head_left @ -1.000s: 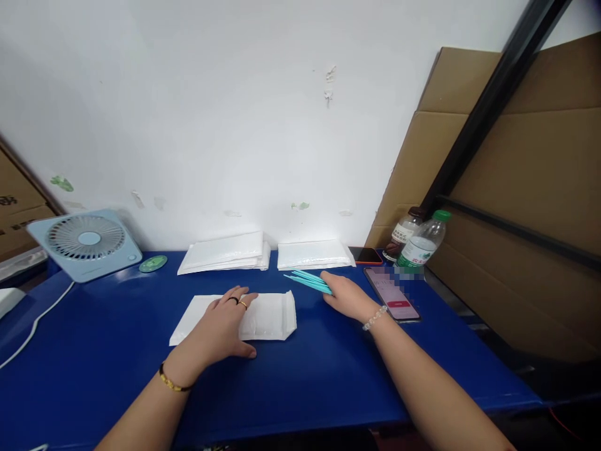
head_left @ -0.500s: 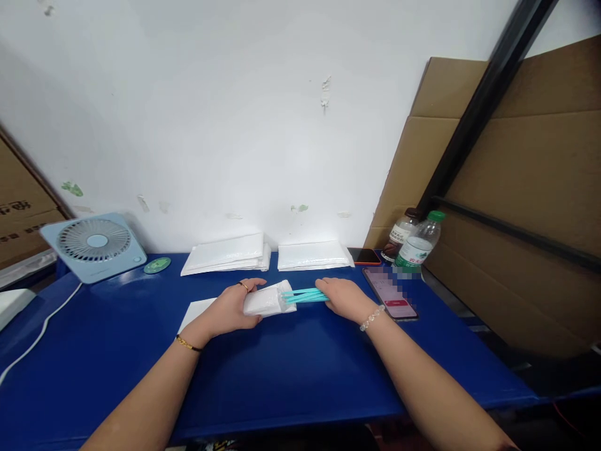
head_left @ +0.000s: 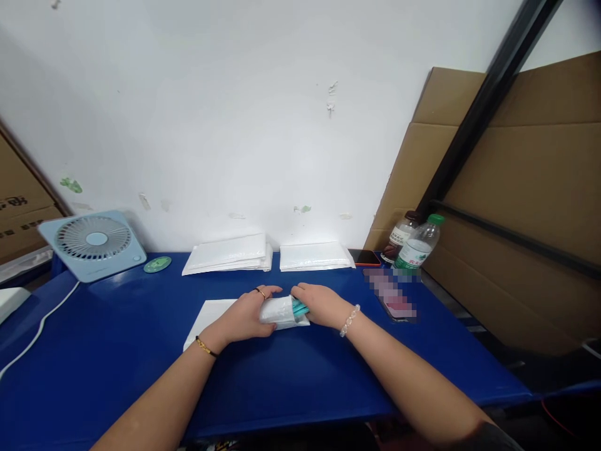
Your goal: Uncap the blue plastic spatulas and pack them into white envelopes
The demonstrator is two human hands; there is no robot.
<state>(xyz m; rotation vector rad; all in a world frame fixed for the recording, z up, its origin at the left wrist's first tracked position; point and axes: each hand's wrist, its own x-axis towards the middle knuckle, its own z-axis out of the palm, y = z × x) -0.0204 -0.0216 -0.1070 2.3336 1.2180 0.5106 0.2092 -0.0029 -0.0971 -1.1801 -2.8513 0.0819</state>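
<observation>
A white padded envelope point(head_left: 278, 311) lies on the blue table, its open end facing right. My left hand point(head_left: 248, 316) is wrapped round it, thumb at the near side and fingers at the far side. Several teal sticks point(head_left: 299, 309) poke out of the opening, mostly inside the envelope. Their outer ends are gripped by my right hand point(head_left: 320, 305), closed right at the envelope's mouth. Beneath my left wrist, more flat white envelope point(head_left: 206, 316) shows on the table.
Two stacks of white envelopes, a left stack point(head_left: 228, 253) and a right stack point(head_left: 315, 256), lie by the wall. A blue fan point(head_left: 96, 244) and green disc point(head_left: 157, 264) sit left. Two phones, a dark bottle point(head_left: 399, 237) and a green-capped bottle point(head_left: 419, 244) are at right.
My right hand has moved left to the envelope's mouth, and much less of the teal sticks shows outside. My left hand and the envelope have shifted slightly right in view.
</observation>
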